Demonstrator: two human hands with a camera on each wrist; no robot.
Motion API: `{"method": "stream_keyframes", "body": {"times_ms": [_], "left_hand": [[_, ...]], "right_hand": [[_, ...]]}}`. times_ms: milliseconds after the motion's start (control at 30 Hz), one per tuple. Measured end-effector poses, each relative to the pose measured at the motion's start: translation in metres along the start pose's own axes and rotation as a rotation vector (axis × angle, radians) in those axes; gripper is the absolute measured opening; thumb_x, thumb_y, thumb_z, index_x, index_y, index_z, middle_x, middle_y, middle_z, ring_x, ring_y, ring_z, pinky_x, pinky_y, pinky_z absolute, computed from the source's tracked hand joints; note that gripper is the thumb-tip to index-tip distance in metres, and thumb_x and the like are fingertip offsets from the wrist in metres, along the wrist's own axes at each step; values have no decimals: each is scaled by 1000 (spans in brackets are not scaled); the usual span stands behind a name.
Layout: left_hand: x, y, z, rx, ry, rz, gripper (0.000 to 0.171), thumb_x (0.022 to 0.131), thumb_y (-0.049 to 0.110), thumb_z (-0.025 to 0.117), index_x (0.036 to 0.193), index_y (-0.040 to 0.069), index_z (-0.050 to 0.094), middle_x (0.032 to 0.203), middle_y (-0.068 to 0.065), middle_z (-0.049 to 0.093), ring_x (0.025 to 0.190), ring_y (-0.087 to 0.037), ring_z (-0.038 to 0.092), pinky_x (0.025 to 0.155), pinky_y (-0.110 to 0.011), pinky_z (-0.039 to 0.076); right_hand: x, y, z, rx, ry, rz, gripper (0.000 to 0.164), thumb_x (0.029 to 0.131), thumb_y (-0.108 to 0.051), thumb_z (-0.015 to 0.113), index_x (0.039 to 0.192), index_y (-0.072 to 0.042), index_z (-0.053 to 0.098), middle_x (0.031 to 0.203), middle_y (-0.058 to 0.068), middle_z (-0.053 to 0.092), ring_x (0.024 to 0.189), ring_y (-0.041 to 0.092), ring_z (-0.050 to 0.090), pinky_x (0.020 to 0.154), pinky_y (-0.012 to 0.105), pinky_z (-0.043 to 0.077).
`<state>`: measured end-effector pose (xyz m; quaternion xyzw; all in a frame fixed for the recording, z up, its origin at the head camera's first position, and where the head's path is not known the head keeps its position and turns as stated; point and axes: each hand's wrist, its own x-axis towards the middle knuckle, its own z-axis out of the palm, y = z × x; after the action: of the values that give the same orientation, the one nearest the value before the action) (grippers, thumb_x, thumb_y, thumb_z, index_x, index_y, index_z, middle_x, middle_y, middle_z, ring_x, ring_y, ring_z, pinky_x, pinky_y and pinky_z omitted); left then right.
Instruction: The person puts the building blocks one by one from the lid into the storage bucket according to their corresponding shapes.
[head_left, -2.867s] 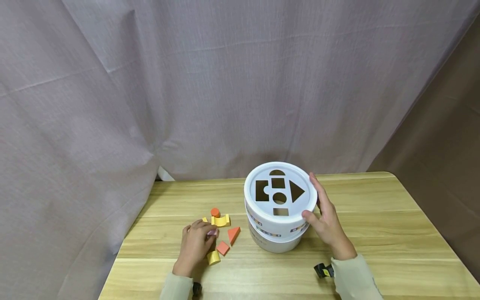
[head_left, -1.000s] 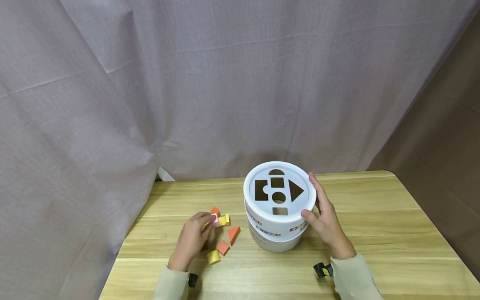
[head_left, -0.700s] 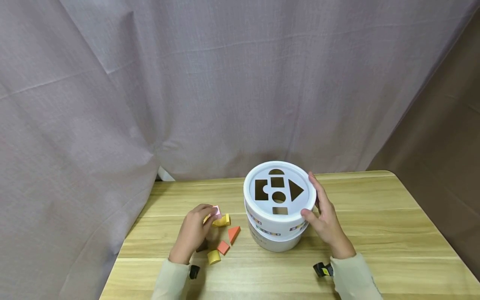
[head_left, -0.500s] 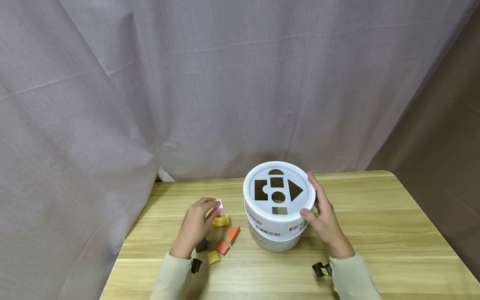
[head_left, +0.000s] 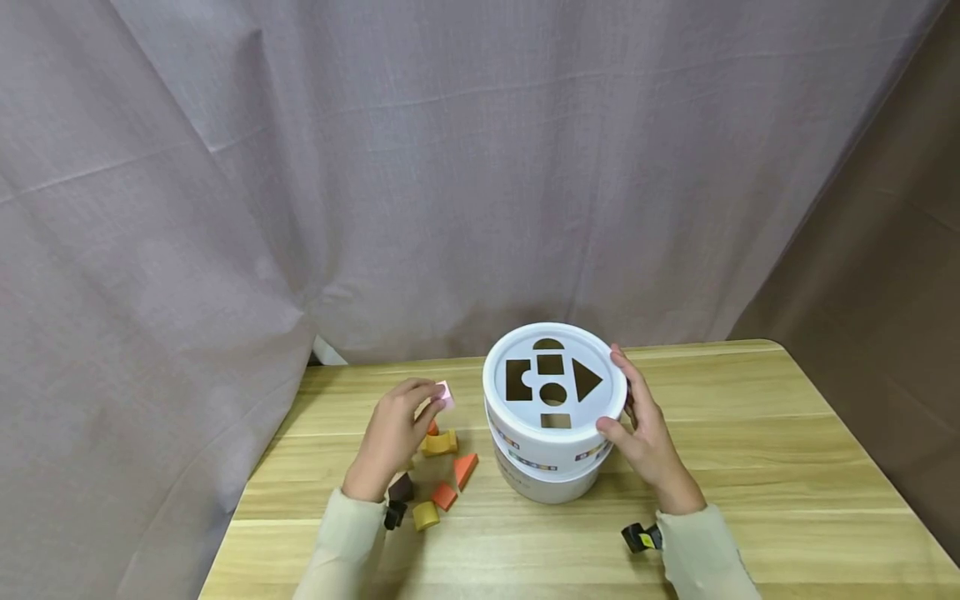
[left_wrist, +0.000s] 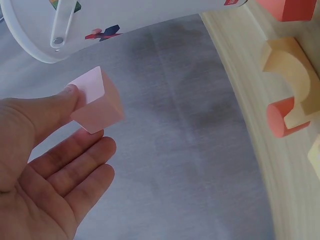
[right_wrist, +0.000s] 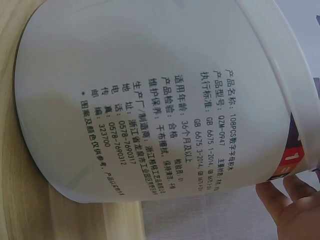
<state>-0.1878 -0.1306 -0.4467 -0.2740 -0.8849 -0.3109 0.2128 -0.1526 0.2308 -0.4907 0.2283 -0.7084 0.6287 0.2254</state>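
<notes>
My left hand (head_left: pixel 393 429) pinches a pink cube block (head_left: pixel 446 394) between thumb and fingertips, above the table. The left wrist view shows this cube (left_wrist: pixel 100 102) close, with the other fingers loosely extended below it. A white bucket (head_left: pixel 551 487) stands upright at the middle; its lid (head_left: pixel 517 412) has square, round, triangular and other cutouts. My right hand (head_left: pixel 648 437) grips the bucket's right side near the rim, thumb on the lid edge. Below the cube lie a yellow arch block (head_left: pixel 440 443) and a red cylinder block (head_left: pixel 432 428), partly hidden.
A red triangle block (head_left: pixel 466 471), a red square block (head_left: pixel 445 497), a yellow rounded block (head_left: pixel 426 515) and a dark block (head_left: pixel 401 487) lie left of the bucket on the wooden table (head_left: pixel 787 467). A grey curtain (head_left: pixel 450 208) hangs behind.
My left hand has picked up the pink cube from among the blocks and moved it up and right, towards the bucket. The right hand stays on the bucket.
</notes>
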Motion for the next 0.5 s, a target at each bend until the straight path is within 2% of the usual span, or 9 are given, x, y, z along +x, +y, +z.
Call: {"method": "stream_keyframes", "body": {"times_ms": [300,500], "left_hand": [[14,4,-6,9,-16,13,19,94,11,81,111,3,81,111,-13,76,99,-30,75,85,-43,63],[21,7,-10,11,-4,27,19,94,11,81,111,3,81,112,-13,76,100,-30,76,86,-43,63]], "right_hand": [[-1,0,0,5,3,10,88,82,0,72,162,-3,35,173,15,25,158,17,27,119,19,31],[-1,1,2,15,2,20,89,82,-1,73,162,-3,35,173,16,24,158,17,28,119,20,31]]}}
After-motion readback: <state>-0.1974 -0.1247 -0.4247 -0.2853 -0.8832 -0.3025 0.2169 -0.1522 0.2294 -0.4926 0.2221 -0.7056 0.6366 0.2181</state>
